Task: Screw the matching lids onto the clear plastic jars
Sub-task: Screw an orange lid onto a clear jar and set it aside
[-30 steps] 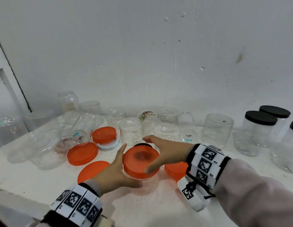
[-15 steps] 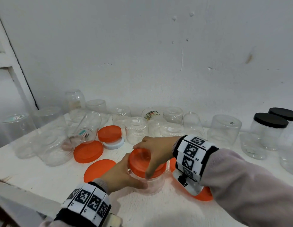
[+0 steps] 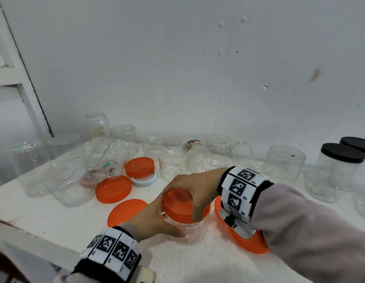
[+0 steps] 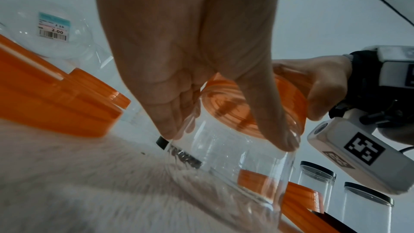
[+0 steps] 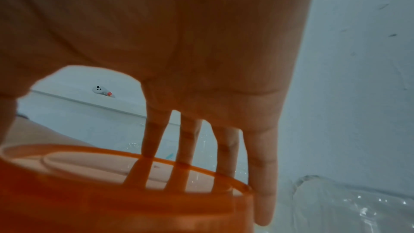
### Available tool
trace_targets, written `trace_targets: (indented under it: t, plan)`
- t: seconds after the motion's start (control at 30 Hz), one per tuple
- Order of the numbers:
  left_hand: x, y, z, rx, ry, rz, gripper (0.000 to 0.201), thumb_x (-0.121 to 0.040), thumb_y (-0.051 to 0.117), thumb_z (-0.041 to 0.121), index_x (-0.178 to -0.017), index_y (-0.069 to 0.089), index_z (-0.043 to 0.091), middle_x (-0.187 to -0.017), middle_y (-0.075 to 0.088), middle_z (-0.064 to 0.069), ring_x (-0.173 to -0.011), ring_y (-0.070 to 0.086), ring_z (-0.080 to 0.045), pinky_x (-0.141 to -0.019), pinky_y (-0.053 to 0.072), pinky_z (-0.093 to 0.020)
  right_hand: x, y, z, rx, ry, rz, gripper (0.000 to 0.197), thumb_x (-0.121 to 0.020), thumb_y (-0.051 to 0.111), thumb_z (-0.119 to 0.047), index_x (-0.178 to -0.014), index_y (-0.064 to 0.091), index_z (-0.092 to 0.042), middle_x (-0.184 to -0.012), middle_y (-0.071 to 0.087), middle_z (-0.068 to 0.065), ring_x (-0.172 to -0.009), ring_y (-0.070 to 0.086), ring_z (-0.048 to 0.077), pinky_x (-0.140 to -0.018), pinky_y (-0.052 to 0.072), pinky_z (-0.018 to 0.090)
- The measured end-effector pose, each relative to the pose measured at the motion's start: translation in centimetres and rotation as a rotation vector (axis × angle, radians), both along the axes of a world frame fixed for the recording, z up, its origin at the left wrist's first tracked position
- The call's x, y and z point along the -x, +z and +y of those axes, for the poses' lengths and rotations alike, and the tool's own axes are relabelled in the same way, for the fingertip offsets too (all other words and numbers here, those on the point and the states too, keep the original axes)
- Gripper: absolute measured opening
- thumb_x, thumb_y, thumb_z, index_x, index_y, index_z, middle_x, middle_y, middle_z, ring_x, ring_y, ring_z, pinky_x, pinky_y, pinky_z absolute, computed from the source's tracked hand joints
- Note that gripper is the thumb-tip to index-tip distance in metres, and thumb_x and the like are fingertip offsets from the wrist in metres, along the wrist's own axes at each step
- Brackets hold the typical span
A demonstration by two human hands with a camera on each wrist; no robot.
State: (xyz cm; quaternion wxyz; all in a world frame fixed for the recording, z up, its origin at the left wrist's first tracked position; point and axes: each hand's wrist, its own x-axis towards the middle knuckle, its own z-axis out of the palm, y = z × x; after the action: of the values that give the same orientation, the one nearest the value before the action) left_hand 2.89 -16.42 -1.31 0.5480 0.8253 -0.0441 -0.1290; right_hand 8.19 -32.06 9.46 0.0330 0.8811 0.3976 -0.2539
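A clear plastic jar (image 3: 190, 233) (image 4: 241, 171) stands upright on the white table near its front edge. An orange lid (image 3: 182, 203) (image 4: 289, 102) (image 5: 94, 192) sits on the jar's mouth. My left hand (image 3: 155, 219) (image 4: 201, 81) grips the jar's body from the left, thumb in front and fingers behind. From above, my right hand (image 3: 194, 187) (image 5: 201, 112) grips the lid, with fingers over the far rim and thumb at the near rim. How far the lid is threaded on cannot be seen.
Loose orange lids (image 3: 113, 188) (image 3: 126, 211) lie left of the jar, another (image 3: 249, 243) under my right wrist. An orange lid sits stacked on a white lid (image 3: 144, 181). Several lidless clear jars (image 3: 173, 162) line the wall. Black-lidded jars (image 3: 340, 166) stand at right.
My right hand has turned on the orange lid, with its wrist swung round toward me. The left hand keeps its grip on the jar. The head view has shifted slightly.
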Motion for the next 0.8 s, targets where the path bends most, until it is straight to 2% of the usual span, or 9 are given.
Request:
trace_targets:
  t: [0.07, 0.17, 0.27, 0.4, 0.5, 0.57, 0.7, 0.8]
  plan:
    - [0.0, -0.1, 0.1, 0.01, -0.003, 0.014, 0.101, -0.051, 0.091, 0.019, -0.126, 0.028, 0.046, -0.127, 0.053, 0.014, -0.119, 0.05, -0.005, -0.099, 0.042, -0.019, 0.0, 0.2, 0.0, 0.005, 0.02, 0.004, 0.09, -0.073, 0.077, -0.02, -0.144, 0.026, -0.042, -0.144, 0.028, -0.01, -0.132, 0.033, 0.022, -0.101, 0.042, 0.049]
    - [0.0, -0.1, 0.2, 0.035, -0.011, 0.029, 0.096, -0.051, 0.091, 0.019, -0.122, 0.032, 0.047, -0.126, 0.054, 0.016, -0.118, 0.051, -0.002, -0.093, 0.044, -0.014, 0.0, 0.3, 0.0, 0.022, 0.045, -0.01, 0.092, -0.073, 0.078, -0.019, -0.145, 0.025, -0.042, -0.144, 0.027, -0.01, -0.132, 0.032, 0.022, -0.101, 0.041, 0.049]
    - [0.1, -0.1, 0.2, 0.028, -0.015, 0.029, 0.101, -0.05, 0.091, 0.022, -0.125, 0.028, 0.047, -0.128, 0.052, 0.016, -0.12, 0.049, -0.004, -0.096, 0.042, -0.017, 0.0, 0.2, 0.0, 0.026, 0.026, -0.007, 0.094, -0.072, 0.08, -0.024, -0.145, 0.023, -0.042, -0.143, 0.026, -0.009, -0.131, 0.033, 0.023, -0.1, 0.043, 0.048]
    - [0.1, 0.1, 0.2, 0.009, -0.007, 0.027, 0.102, -0.047, 0.092, 0.026, -0.126, 0.03, 0.045, -0.127, 0.053, 0.016, -0.119, 0.051, -0.005, -0.102, 0.043, -0.026, -0.2, -0.1, 0.1, 0.02, -0.026, -0.049, 0.096, -0.069, 0.079, -0.05, -0.146, 0.022, -0.044, -0.141, 0.027, -0.011, -0.131, 0.034, 0.02, -0.099, 0.042, 0.044]
    - [0.1, 0.4, 0.2, -0.012, -0.016, 0.034, 0.104, -0.045, 0.092, 0.031, -0.129, 0.032, 0.041, -0.127, 0.054, 0.015, -0.118, 0.052, -0.007, -0.103, 0.044, -0.031, -0.1, -0.9, 0.2, 0.024, -0.102, -0.099, 0.103, -0.061, 0.068, -0.075, -0.145, 0.02, -0.042, -0.14, 0.029, -0.009, -0.128, 0.04, 0.023, -0.095, 0.045, 0.046]
    - [0.0, 0.5, 0.2, -0.026, -0.022, 0.033, 0.105, -0.045, 0.092, 0.031, -0.131, 0.032, 0.039, -0.127, 0.054, 0.014, -0.119, 0.052, -0.008, -0.103, 0.043, -0.032, -0.1, -1.3, 0.2, 0.027, -0.14, -0.123, 0.107, -0.057, 0.062, -0.084, -0.144, 0.021, -0.038, -0.141, 0.029, -0.006, -0.125, 0.043, 0.026, -0.093, 0.046, 0.048]
    - [0.0, 0.5, 0.1, -0.033, -0.026, 0.031, 0.104, -0.05, 0.092, 0.027, -0.133, 0.031, 0.038, -0.129, 0.054, 0.013, -0.12, 0.051, -0.008, -0.104, 0.043, -0.032, -0.1, -1.2, 0.2, 0.046, -0.168, -0.107, 0.11, -0.057, 0.06, -0.085, -0.147, 0.017, -0.039, -0.146, 0.026, -0.005, -0.13, 0.04, 0.027, -0.096, 0.044, 0.049]
    - [0.1, 0.5, 0.1, -0.025, -0.024, 0.03, 0.104, -0.047, 0.092, 0.028, -0.132, 0.031, 0.039, -0.127, 0.055, 0.014, -0.118, 0.053, -0.006, -0.103, 0.044, -0.03, 0.1, -0.4, 0.0, 0.066, -0.158, -0.041, 0.103, -0.062, 0.068, -0.075, -0.146, 0.014, -0.049, -0.148, 0.023, -0.008, -0.135, 0.034, 0.025, -0.101, 0.04, 0.046]
